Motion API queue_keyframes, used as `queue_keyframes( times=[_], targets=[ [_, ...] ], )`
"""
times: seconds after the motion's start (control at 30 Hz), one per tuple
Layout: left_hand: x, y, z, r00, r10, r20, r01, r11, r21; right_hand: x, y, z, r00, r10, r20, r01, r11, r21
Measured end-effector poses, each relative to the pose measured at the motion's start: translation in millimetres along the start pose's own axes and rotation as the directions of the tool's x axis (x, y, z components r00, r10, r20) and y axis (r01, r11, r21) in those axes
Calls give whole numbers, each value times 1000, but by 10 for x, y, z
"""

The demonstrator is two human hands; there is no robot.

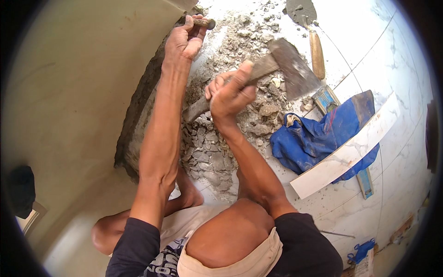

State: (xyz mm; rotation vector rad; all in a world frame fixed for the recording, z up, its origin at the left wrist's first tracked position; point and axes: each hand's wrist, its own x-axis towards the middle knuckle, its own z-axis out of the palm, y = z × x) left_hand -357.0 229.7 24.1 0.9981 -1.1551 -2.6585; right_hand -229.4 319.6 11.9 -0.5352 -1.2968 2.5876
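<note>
My left hand (183,41) is closed around a short, rounded chisel (206,23) beside the foot of the wall, its blunt end pointing right. The chisel's tip is hidden behind my fingers and the wall's edge. In my right hand (233,96) is an axe, gripped around its wooden handle (197,109). Its broad, grey, dusty head (295,69) is slightly blurred and hangs over the rubble, apart from the chisel. Broken grey mortar (210,159) lies beneath both hands. A rough, chipped-out strip (138,111) runs along the bottom of the smooth beige wall (78,92).
On the white tiled floor to the right lies a trowel (316,53) with a wooden handle. A blue cloth (318,134) covers part of a blue spirit level (364,183); a white tile strip (346,154) rests across the cloth. My bent knee (230,231) is close below.
</note>
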Motion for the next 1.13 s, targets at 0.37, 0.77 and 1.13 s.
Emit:
queue_keyframes(
  times=[0.37,0.77,1.13],
  targets=[
    [-221,-114,-404,992,-30,124,10,988,156,-3,-330,-92,968,231,95,-208,955,-212],
    [-147,-119,-126,992,123,32,-127,968,217,35,-436,-324,926,353,137,-359,933,23],
    [-142,-125,-32,997,77,2,-75,969,237,81,89,10,818,534,211,-551,834,26]
  ],
)
